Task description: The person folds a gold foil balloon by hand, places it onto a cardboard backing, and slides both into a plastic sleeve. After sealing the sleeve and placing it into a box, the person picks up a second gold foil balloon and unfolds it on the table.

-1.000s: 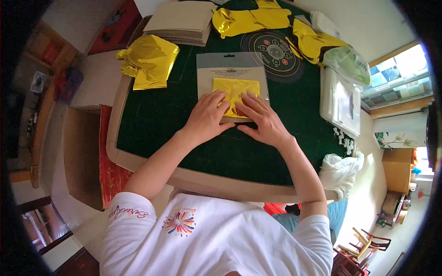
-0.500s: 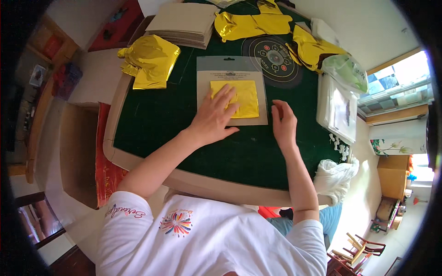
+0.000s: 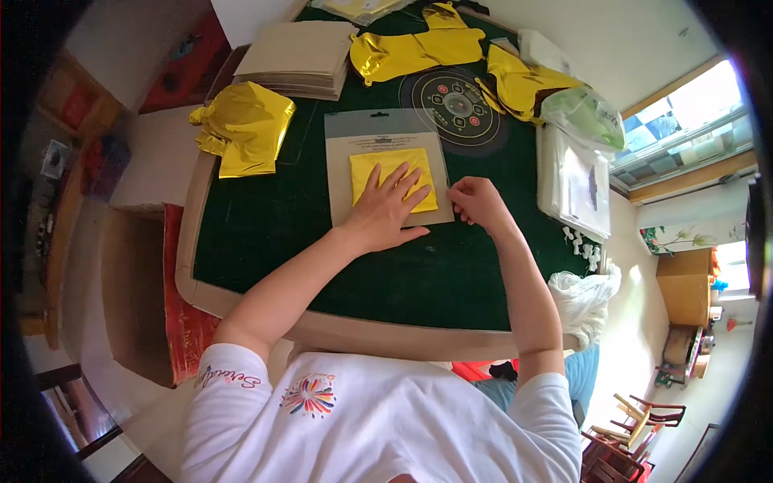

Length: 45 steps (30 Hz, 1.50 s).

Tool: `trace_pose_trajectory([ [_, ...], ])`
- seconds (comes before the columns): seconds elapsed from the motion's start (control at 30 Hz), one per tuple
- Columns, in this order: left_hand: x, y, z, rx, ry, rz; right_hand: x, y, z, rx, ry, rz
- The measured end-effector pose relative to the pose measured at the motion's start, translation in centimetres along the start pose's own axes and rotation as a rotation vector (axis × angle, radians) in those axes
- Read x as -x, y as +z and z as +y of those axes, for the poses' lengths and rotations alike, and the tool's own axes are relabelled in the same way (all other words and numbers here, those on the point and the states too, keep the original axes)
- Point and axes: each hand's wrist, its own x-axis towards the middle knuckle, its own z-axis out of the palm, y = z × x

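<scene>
A folded gold foil balloon [image 3: 365, 173] lies flat on a beige card in a clear plastic bag [image 3: 338, 141] with a hang hole at its top. Whether the foil is inside the bag or on top of it, I cannot tell. My left hand [image 3: 385, 206] rests palm down on the foil's lower part, fingers spread. At the bag's right edge, my right hand [image 3: 480, 203] has its thumb and fingertips closed in a pinch on the edge.
The green-topped table [image 3: 266, 258] carries a stack of cards [image 3: 294, 56], gold foil balloons [image 3: 250, 129] [image 3: 419, 50], a round dark emblem [image 3: 457, 105], and a pile of plastic bags [image 3: 573, 181]. White string [image 3: 584, 302] hangs at the right; a cardboard box [image 3: 141, 298] stands left.
My right hand has moved left to the bag's edge, and its fingers have closed. The left hand's fingers have spread wider on the foil. The whole view has shifted slightly.
</scene>
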Motion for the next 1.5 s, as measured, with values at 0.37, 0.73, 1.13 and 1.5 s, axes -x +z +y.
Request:
trace_pose_trajectory([
  [0.37,0.0,0.6,-1.1,0.045,-0.009,0.071,1.4,1.9,1.6,-0.555,-0.004,-0.063],
  [0.73,-3.1,2.5,0.4,0.04,-0.072,0.143,0.0,-0.6,2.9,-0.54,0.014,-0.06],
  [1.13,-5.9,4.0,1.2,0.092,-0.08,0.186,-1.3,-2.6,4.5,-0.627,0.0,-0.098],
  [1.5,-7.7,4.2,2.4,0.139,-0.135,0.156,-1.6,-3.1,5.8,-0.741,-0.091,-0.218],
])
